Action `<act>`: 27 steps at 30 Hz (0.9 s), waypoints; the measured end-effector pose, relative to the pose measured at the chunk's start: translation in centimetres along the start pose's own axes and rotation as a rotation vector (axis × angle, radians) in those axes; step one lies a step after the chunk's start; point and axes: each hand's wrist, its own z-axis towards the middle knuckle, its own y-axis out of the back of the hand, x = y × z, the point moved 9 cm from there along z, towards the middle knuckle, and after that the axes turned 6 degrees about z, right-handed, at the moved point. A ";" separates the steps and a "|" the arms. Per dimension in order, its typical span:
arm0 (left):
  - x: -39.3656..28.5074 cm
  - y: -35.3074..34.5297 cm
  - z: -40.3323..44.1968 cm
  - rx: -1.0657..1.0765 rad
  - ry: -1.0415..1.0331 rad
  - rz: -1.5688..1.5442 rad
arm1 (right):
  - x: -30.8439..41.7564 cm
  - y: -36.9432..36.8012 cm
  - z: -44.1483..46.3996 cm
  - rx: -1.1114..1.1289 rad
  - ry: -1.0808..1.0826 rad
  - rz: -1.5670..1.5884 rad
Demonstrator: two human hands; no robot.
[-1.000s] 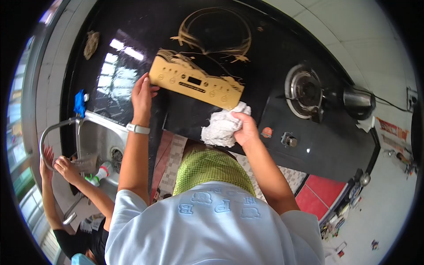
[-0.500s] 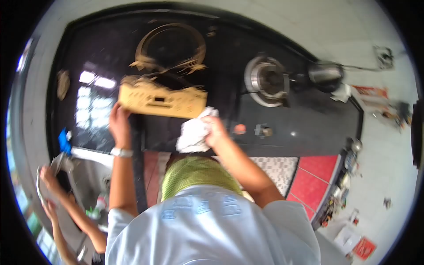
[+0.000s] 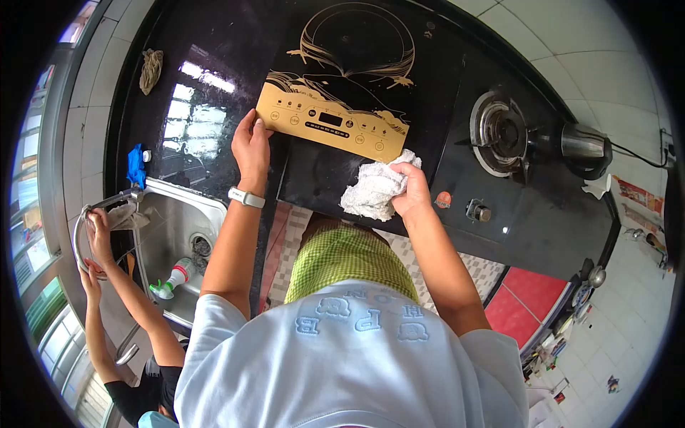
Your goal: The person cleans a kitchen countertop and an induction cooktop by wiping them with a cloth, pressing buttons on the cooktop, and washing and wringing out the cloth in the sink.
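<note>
A black induction cooker (image 3: 357, 43) with a gold control panel (image 3: 332, 128) lies on the dark counter. My left hand (image 3: 251, 146), with a white band at its wrist, grips the left front corner of the panel, thumb on top. Closed around a crumpled white cloth (image 3: 374, 189), my right hand (image 3: 412, 189) is at the panel's right front corner. The cloth touches or nearly touches that corner and hangs over the counter's front part.
Right of the cooker is a gas burner (image 3: 499, 135) with a knob (image 3: 478, 210), then a kettle (image 3: 586, 151). On the left, a steel sink (image 3: 214, 214) contains a bottle (image 3: 178, 274). Another person's hands (image 3: 100, 239) hold something curved beside it. A brown rag (image 3: 151, 71) lies farther back.
My view has swung, so the scene sits further right and appears tilted. Both hands keep about the same places at the cooker's corners, the cloth still in my right hand.
</note>
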 end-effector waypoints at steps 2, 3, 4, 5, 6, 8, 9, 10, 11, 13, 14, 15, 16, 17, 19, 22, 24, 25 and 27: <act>0.0 0.0 -0.1 0.003 0.000 0.039 | 0.1 -0.1 0.1 0.020 0.010 -0.009; 0.2 0.0 -0.2 0.002 0.002 0.038 | 0.1 -0.1 0.0 0.018 0.010 -0.011; 0.2 0.0 -0.2 -0.002 -0.004 0.018 | 0.2 -0.1 -0.2 0.012 0.019 -0.003; 0.3 0.0 -0.1 -0.006 -0.010 -0.001 | 0.2 -0.2 -0.2 0.006 0.028 0.004; 0.3 0.1 -0.1 -0.010 -0.011 -0.002 | 0.1 -0.2 0.0 0.009 0.027 0.002; 0.2 0.0 -0.1 -0.005 -0.015 0.013 | 0.3 0.0 0.4 0.020 0.052 -0.004; 0.1 0.0 -0.2 -0.005 -0.016 0.011 | 0.3 -0.1 0.3 0.021 0.054 -0.005; -0.1 0.0 -0.2 -0.007 -0.015 0.028 | 0.4 -0.1 0.2 0.009 0.062 -0.008; -0.1 0.1 -0.3 -0.009 -0.013 0.045 | 0.5 -0.1 0.1 -0.003 0.069 -0.012; 0.0 0.1 -0.1 -0.008 -0.022 0.061 | 0.5 -0.1 0.1 -0.011 0.066 -0.015; 0.1 0.0 -0.1 -0.007 -0.032 0.079 | 0.5 0.0 0.1 -0.020 0.060 -0.016; 0.0 0.0 0.0 -0.008 -0.033 0.078 | 0.5 -0.1 0.1 -0.019 0.062 -0.017; 0.1 0.0 0.0 -0.009 -0.031 0.089 | 0.5 -0.2 0.0 -0.019 0.062 -0.012; 0.2 0.0 0.1 -0.010 -0.029 0.100 | 0.5 -0.2 0.0 -0.018 0.063 -0.007; 0.1 0.0 -0.1 -0.013 -0.039 0.077 | 0.5 -0.2 0.4 0.009 0.058 0.005; -0.4 0.2 -0.5 -0.024 -0.052 0.029 | 0.3 -0.1 0.9 0.047 0.067 0.027; -0.1 -0.3 -0.4 -0.020 -0.052 -0.022 | 0.5 0.5 1.5 0.070 0.086 0.047; 0.0 -0.3 -0.3 -0.016 -0.051 -0.049 | 0.5 0.5 1.3 0.030 0.096 0.065; 0.4 -0.4 -0.1 0.000 -0.067 -0.053 | 0.4 0.6 1.4 0.037 0.086 0.073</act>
